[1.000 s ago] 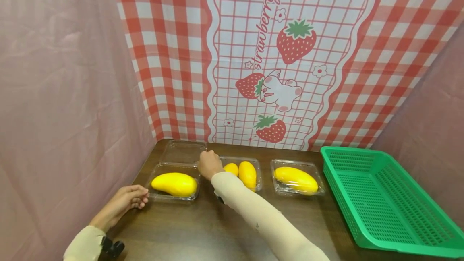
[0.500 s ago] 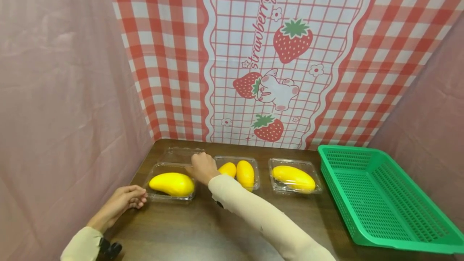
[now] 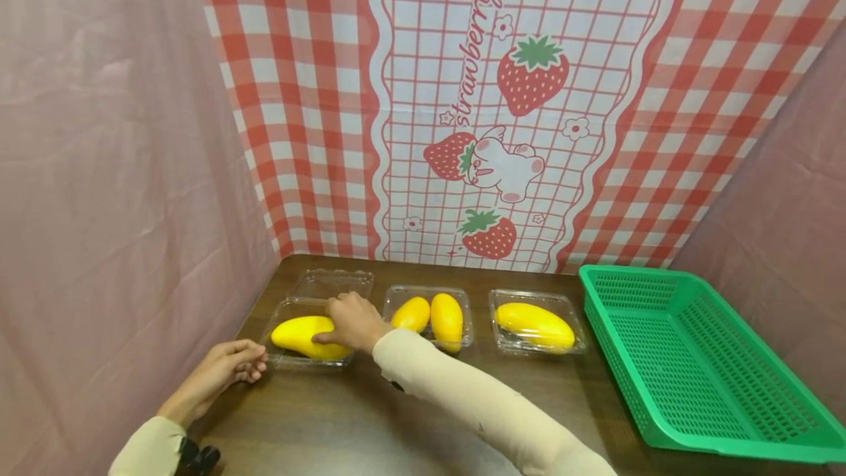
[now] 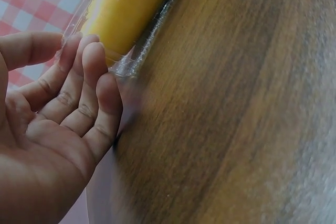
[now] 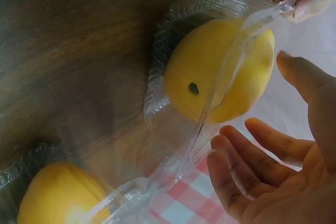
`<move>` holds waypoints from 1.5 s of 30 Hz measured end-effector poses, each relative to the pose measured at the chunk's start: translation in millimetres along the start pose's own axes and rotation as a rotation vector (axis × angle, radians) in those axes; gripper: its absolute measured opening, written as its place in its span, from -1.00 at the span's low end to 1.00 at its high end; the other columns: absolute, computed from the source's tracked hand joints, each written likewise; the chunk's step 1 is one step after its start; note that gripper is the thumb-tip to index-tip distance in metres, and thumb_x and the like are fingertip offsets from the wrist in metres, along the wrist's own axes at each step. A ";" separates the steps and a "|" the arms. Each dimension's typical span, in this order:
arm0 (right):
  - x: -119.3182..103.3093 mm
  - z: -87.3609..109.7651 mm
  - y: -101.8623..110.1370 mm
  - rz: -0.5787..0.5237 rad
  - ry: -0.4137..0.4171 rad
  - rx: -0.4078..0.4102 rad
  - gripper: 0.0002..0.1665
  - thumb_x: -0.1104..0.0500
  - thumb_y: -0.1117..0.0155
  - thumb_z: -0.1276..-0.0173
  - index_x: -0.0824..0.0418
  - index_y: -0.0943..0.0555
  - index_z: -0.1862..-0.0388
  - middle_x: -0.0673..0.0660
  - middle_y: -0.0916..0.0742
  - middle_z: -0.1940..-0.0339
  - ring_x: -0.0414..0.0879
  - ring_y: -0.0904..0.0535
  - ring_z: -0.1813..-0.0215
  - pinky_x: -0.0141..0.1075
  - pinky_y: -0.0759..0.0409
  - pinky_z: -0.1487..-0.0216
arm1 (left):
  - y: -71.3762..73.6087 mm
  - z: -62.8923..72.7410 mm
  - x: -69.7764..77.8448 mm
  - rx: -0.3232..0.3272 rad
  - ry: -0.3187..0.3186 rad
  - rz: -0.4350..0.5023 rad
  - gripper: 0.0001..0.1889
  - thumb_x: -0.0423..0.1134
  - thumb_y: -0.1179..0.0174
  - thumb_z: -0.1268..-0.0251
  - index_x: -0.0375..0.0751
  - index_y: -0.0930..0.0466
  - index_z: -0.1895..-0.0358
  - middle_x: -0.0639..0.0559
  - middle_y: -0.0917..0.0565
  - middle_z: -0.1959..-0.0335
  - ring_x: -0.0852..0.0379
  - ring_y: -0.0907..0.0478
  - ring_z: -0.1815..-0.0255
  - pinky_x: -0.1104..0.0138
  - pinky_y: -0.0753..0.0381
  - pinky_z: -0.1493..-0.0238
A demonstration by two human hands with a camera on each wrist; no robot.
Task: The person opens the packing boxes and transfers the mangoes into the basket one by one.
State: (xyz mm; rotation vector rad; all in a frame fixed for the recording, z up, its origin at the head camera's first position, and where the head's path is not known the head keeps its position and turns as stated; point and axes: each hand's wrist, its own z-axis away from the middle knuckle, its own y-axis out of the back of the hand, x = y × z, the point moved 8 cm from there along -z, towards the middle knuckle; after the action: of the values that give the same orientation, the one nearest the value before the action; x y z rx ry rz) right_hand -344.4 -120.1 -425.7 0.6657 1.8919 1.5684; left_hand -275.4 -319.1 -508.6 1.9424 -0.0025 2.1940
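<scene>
On the left of the table sits an open clear plastic clamshell box (image 3: 283,308) with a yellow mango (image 3: 294,333) in it. Its lid (image 3: 333,283) lies folded back toward the cloth wall. My left hand (image 3: 221,373) pinches the box's near-left rim between thumb and fingertips, seen closely in the left wrist view, with the other fingers (image 4: 94,64) curled beside it. Over the mango's right end, my right hand (image 3: 357,323) spreads its thumb and fingers. In the right wrist view those fingers (image 5: 265,150) are spread apart beside the mango (image 5: 215,66), gripping nothing.
Right of this box stands a clear box with two mangoes (image 3: 447,318), then another holding one mango (image 3: 535,325). A green plastic basket (image 3: 617,358) occupies the table's right side. Behind rises a red-and-white checked cloth (image 3: 317,131); a pink curtain (image 3: 132,167) borders the left.
My right hand has moved from the box's back-right corner, left and toward me over the mango, and its curled fingers have spread. The left hand has kept its place at the rim.
</scene>
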 end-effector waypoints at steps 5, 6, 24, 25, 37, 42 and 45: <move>-3.8 1.0 -8.4 0.033 0.026 -0.033 -0.44 -0.36 -0.48 -0.21 0.08 -0.58 0.40 -0.06 -0.59 0.42 -0.14 -0.46 0.31 -0.31 -0.54 0.18 | 0.3 0.4 -1.1 -0.007 -0.001 -0.009 -0.65 -0.16 -0.10 -0.60 -0.51 -0.56 0.07 -0.08 -0.66 0.28 0.11 -0.60 0.30 0.26 -0.68 0.16; -4.4 1.2 -9.8 0.040 0.032 -0.033 -0.44 -0.36 -0.49 -0.21 0.08 -0.57 0.42 -0.06 -0.59 0.43 -0.14 -0.46 0.31 -0.30 -0.55 0.17 | 0.4 0.4 -1.3 -0.009 -0.001 -0.010 -0.65 -0.16 -0.09 -0.60 -0.51 -0.55 0.07 -0.08 -0.66 0.27 0.11 -0.60 0.30 0.26 -0.68 0.16; -2.2 -5.5 -26.0 -0.028 -0.046 -0.175 -0.36 -0.33 -0.58 -0.12 0.07 -0.44 0.64 -0.07 -0.44 0.66 -0.19 -0.35 0.51 -0.37 -0.40 0.45 | 0.4 0.9 -3.3 0.002 0.010 0.007 -0.69 -0.17 -0.12 -0.59 -0.46 -0.58 0.11 -0.06 -0.67 0.30 0.12 -0.61 0.32 0.27 -0.68 0.17; -2.0 -5.6 -26.2 -0.035 -0.053 -0.181 -0.37 -0.32 -0.58 -0.12 0.07 -0.45 0.62 -0.07 -0.45 0.65 -0.19 -0.36 0.50 -0.36 -0.41 0.45 | -0.1 0.9 -2.5 0.000 0.007 0.006 -0.69 -0.18 -0.12 -0.59 -0.46 -0.58 0.11 -0.06 -0.66 0.30 0.12 -0.61 0.32 0.27 -0.67 0.17; -3.6 -8.1 -30.2 -0.001 -0.059 -0.155 -0.43 -0.30 -0.63 -0.07 0.08 -0.55 0.42 -0.08 -0.58 0.51 -0.17 -0.51 0.39 -0.33 -0.55 0.31 | 0.4 0.9 -2.9 -0.003 0.004 0.008 -0.69 -0.18 -0.12 -0.59 -0.47 -0.59 0.12 -0.04 -0.67 0.31 0.14 -0.61 0.33 0.29 -0.68 0.18; -0.8 -7.9 -27.2 -0.041 -0.052 -0.125 -0.42 -0.29 -0.66 -0.02 0.05 -0.52 0.50 -0.09 -0.53 0.58 -0.18 -0.43 0.48 -0.35 -0.46 0.46 | 2.0 -0.1 -3.7 0.020 0.004 0.002 -0.70 -0.20 -0.13 -0.58 -0.47 -0.60 0.13 -0.04 -0.67 0.33 0.15 -0.61 0.34 0.30 -0.68 0.20; 1.2 -7.6 -24.3 -0.058 -0.047 -0.100 -0.42 -0.28 -0.66 0.00 0.04 -0.50 0.51 -0.09 -0.50 0.59 -0.19 -0.40 0.51 -0.37 -0.42 0.53 | 1.8 -0.6 -3.4 0.036 0.002 -0.002 -0.70 -0.20 -0.14 -0.58 -0.48 -0.61 0.13 -0.04 -0.67 0.34 0.15 -0.61 0.36 0.31 -0.68 0.22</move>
State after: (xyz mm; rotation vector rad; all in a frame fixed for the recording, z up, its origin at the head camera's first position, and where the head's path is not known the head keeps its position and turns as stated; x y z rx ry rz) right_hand -350.9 -128.9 -448.7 0.5938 1.7701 1.5857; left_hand -275.9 -321.3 -511.8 1.9581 0.0401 2.2095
